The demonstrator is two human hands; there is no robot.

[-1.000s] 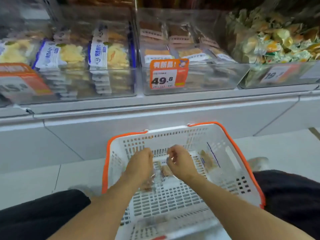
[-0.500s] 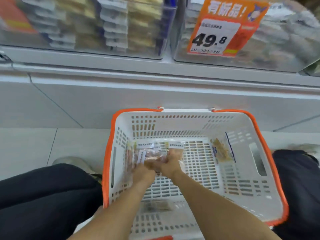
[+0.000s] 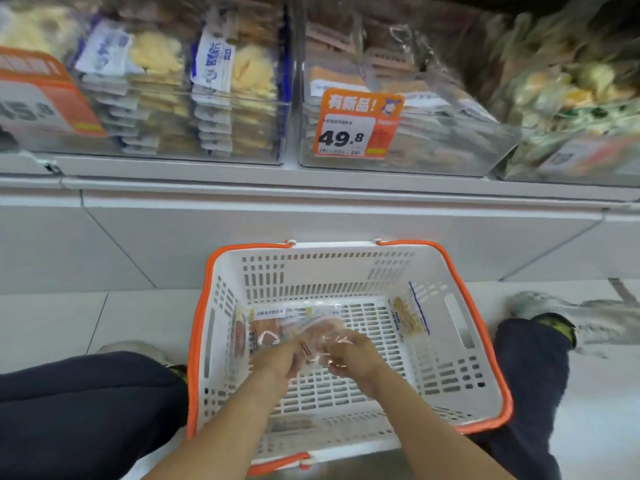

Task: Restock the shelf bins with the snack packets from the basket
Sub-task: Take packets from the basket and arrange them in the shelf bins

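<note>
A white basket with an orange rim [image 3: 346, 258] stands on the floor between my knees. Inside it, my left hand [image 3: 278, 358] and my right hand [image 3: 353, 355] both grip a bunch of clear snack packets [image 3: 277, 323] with brown contents and white labels, held above the basket floor. One more packet [image 3: 407, 320] leans against the basket's right wall. Another lies flat near the front of the basket [image 3: 291, 424]. Above, a clear shelf bin [image 3: 398, 109] with an orange 49.8 price tag [image 3: 356, 124] holds similar brown packets.
Left of that bin, another clear bin [image 3: 194, 91] holds stacked yellow snacks with blue-and-white labels. A bin of green and yellow wrapped items [image 3: 571, 98] sits at the right. The white shelf ledge [image 3: 311, 188] runs across. My dark-trousered legs [image 3: 86, 410] flank the basket.
My hands gathered the loose packets from the basket floor into one bunch and lifted it slightly. The view tilted down, then back up toward the bins.
</note>
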